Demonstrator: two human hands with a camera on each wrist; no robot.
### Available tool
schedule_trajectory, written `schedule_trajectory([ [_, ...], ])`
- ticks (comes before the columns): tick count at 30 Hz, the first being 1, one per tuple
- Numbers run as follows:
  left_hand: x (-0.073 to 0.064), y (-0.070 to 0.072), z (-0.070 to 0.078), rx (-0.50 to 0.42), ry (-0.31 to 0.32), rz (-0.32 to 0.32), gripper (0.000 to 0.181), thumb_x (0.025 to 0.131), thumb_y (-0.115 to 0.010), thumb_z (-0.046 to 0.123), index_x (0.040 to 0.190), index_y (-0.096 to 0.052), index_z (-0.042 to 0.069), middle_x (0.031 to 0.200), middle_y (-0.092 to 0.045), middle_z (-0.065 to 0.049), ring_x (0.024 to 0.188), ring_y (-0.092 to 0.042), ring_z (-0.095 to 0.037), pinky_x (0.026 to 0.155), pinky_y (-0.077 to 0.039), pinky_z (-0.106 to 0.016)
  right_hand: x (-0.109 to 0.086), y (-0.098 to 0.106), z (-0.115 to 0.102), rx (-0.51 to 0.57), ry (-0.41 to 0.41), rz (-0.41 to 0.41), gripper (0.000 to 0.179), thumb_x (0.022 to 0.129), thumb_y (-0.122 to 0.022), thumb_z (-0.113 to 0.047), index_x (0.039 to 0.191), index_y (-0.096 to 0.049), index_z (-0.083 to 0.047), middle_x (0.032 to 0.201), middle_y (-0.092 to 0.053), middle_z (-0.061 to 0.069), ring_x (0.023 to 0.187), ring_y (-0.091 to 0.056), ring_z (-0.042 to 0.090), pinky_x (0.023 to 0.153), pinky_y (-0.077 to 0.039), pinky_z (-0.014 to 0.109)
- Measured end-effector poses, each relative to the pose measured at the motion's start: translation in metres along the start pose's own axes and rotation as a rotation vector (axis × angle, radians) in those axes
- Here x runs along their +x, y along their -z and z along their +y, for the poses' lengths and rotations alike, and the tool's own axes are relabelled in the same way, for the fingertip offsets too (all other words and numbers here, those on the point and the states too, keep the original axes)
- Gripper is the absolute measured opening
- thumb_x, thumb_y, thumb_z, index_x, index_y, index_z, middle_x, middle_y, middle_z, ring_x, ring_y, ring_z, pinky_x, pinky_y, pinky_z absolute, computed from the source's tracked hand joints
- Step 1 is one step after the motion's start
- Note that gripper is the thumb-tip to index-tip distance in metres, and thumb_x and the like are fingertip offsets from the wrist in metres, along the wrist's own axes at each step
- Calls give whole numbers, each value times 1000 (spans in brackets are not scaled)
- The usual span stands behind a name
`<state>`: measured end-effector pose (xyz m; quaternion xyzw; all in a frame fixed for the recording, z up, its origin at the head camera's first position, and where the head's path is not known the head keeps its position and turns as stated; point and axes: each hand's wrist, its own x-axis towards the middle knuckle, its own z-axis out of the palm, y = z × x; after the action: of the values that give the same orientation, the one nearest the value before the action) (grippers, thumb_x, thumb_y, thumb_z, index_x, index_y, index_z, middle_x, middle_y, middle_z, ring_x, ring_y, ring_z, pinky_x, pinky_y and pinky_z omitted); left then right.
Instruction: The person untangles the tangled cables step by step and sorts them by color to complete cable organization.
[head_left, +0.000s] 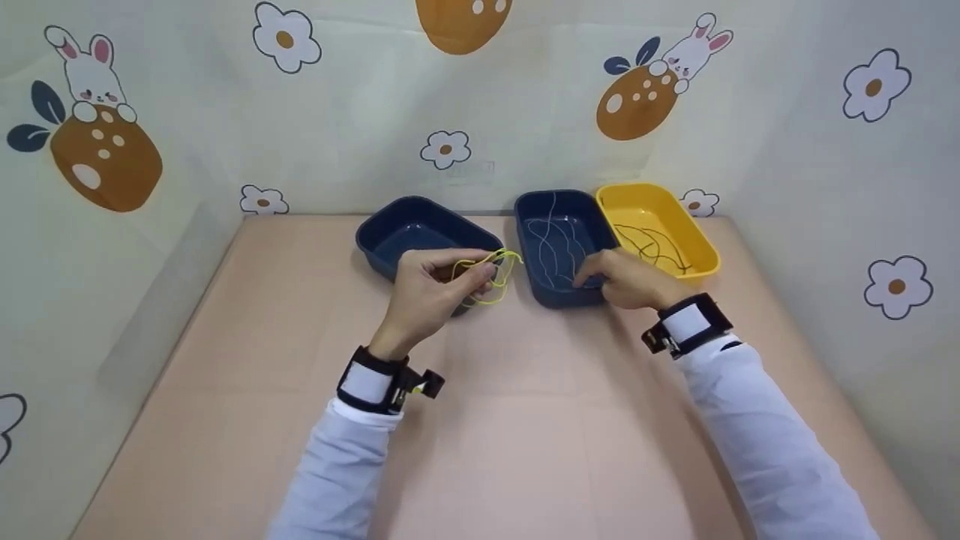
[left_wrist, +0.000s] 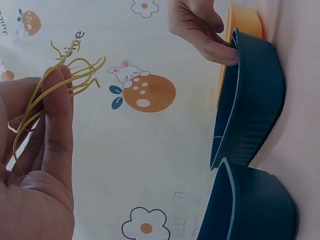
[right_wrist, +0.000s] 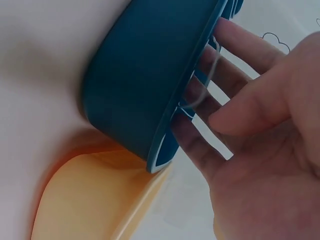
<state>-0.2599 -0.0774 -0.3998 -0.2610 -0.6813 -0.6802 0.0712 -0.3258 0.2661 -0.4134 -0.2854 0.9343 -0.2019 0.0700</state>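
Note:
My left hand [head_left: 429, 294] pinches a bundle of thin yellow strings [left_wrist: 75, 77] between thumb and fingers, with loops and loose ends sticking out. It is in front of the left dark blue tray [head_left: 409, 241], overlapping its right end in the head view. My right hand [head_left: 628, 279] reaches over the near right rim of the middle dark blue tray [head_left: 564, 298], fingertips inside. Thin whitish strings [head_left: 553, 210] lie loosely in that tray. In the right wrist view, a whitish strand [right_wrist: 204, 92] curves beside the extended fingers [right_wrist: 250, 47], and the thumb stands apart from them.
A yellow tray [head_left: 705, 255] stands against the middle tray's right side, with dark strings [head_left: 651, 238] inside. All the trays stand near the back wall on a pinkish tabletop [head_left: 517, 435]. Patterned walls [head_left: 525, 112] enclose the back and sides.

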Motion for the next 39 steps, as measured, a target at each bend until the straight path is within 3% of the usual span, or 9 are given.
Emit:
schedule_trajectory([
  [11, 0, -3, -1, -10, 13, 0, 20, 101, -83, 0, 120, -85, -4, 107, -86, -22, 84, -83, -15, 76, -71, -26, 10, -2, 5, -16, -55, -8, 56, 86, -49, 17, 126, -84, 0, 132, -81, 24, 130, -76, 45, 117, -59, 62],
  [14, 0, -4, -1, -5, 18, -4, 21, 101, -83, 0, 121, -84, -4, 105, -86, -21, 84, -83, -14, 75, -70, -24, 5, 0, 1, -5, -62, 57, 55, 86, -49, 18, 127, -82, 2, 133, -80, 25, 131, -74, 46, 119, -58, 63],
  [18, 1, -8, -1, 1, 21, -18, 22, 101, -82, 1, 123, -83, -4, 106, -86, -21, 83, -83, -10, 74, -69, -22, -3, 1, -13, 30, 1, 228, 47, 88, -51, 16, 123, -81, 5, 128, -81, 25, 127, -75, 44, 117, -59, 62],
  [21, 1, -11, -3, 3, 24, -35, 22, 102, -82, 1, 123, -82, -5, 108, -86, -21, 84, -83, -10, 75, -70, -24, -12, -1, -31, 114, 69, 359, 36, 95, -57, 13, 119, -82, 3, 124, -83, 20, 120, -77, 39, 111, -63, 57],
  [24, 0, -15, -3, 0, 34, -58, 22, 102, -83, 3, 122, -81, -4, 109, -86, -22, 84, -83, -11, 75, -71, -27, -22, -6, -54, 249, 119, 434, 26, 103, -68, 5, 124, -81, -1, 124, -84, 16, 115, -79, 32, 105, -66, 40],
  [28, 0, -20, -3, -5, 59, -105, 21, 104, -82, 6, 122, -77, -3, 110, -86, -21, 85, -83, -12, 76, -71, -27, -32, -13, -81, 495, 206, 433, 40, 105, -74, -3, 145, -70, -1, 137, -79, 19, 120, -77, 33, 106, -63, 23],
  [32, -1, -25, -3, -17, 67, -152, 23, 105, -81, 7, 122, -68, -3, 110, -86, -19, 86, -84, -14, 77, -72, -30, -33, -22, -100, 645, 259, 367, 61, 102, -77, -2, 160, -57, -4, 150, -71, 20, 123, -77, 29, 109, -64, 26],
  [35, -2, -28, -4, -35, 69, -178, 25, 105, -80, 6, 121, -62, -3, 108, -85, -20, 85, -84, -15, 77, -73, -34, -31, -30, -106, 667, 266, 366, 52, 103, -78, -1, 153, -64, -2, 143, -74, 20, 111, -80, 18, 98, -68, 26],
  [39, -2, -30, -5, -64, 90, -186, 26, 105, -79, 3, 121, -60, -2, 106, -84, -22, 84, -83, -15, 76, -73, -35, -27, -39, -107, 699, 273, 451, 23, 105, -76, 2, 128, -78, 3, 119, -82, 18, 89, -79, 12, 79, -69, 24],
])
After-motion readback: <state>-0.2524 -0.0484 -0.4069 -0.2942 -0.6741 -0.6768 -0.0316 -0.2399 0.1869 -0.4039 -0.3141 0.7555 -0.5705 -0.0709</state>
